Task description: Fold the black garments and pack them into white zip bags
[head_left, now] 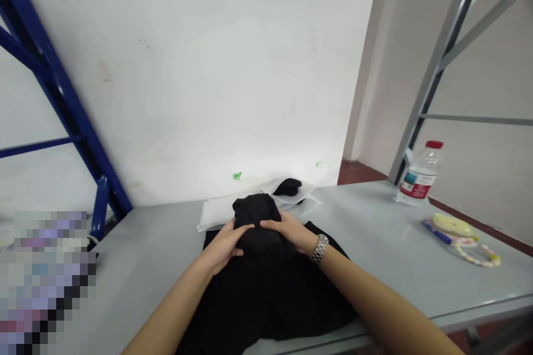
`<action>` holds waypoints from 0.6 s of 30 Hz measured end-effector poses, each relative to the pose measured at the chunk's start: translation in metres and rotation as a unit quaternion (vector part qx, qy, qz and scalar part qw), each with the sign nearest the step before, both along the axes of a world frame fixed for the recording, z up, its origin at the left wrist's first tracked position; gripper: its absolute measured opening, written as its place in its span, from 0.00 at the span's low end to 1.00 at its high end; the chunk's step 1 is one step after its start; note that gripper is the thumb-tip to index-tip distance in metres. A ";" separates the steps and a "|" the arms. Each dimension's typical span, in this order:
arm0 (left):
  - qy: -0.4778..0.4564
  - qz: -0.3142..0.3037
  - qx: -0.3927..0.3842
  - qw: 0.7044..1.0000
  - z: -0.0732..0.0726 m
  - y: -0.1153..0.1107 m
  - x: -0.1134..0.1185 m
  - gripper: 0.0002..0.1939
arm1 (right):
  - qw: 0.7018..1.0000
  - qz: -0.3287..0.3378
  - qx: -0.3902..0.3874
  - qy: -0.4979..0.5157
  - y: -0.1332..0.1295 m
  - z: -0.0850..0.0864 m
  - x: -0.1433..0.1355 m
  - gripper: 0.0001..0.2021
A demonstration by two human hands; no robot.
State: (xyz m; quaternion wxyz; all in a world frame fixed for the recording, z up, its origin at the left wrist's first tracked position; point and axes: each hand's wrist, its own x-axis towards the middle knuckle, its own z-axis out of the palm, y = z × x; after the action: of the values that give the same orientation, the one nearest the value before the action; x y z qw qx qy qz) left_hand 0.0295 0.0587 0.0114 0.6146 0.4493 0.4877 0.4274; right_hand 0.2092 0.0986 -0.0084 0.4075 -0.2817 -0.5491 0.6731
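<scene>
I have a black cloth bundle (257,209), bunched and creased, held from both sides, over a black garment (266,297) spread on the grey surface (144,263), reaching its near edge, join unclear from here.

The left hand (225,244) and right hand (291,230) grip bunched black cloth (257,222) above a grey table (375,233).

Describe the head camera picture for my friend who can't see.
The left hand and right hand hold bunched black fabric over a black garment on a gray table. Translucent plastic bags lie behind; a red-capped bottle stands at the right.
</scene>
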 end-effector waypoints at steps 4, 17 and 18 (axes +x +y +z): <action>-0.088 -0.007 0.044 0.995 0.000 0.000 0.002 0.25 | 0.997 -0.021 -0.046 0.066 0.005 -0.008 -0.001 0.14; -0.018 0.076 0.123 0.989 -0.005 0.006 0.003 0.22 | 0.990 0.000 -0.019 0.143 -0.002 0.005 -0.002 0.17; 0.017 0.123 0.162 0.979 -0.008 0.007 0.004 0.23 | 0.987 0.021 -0.037 0.157 -0.005 0.003 -0.005 0.19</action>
State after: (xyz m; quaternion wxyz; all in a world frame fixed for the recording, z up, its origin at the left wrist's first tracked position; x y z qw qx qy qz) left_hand 0.0338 0.0656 0.0032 0.4681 0.4867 0.4742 0.5649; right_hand 0.2039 0.0939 -0.0055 0.4634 -0.1759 -0.4591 0.7373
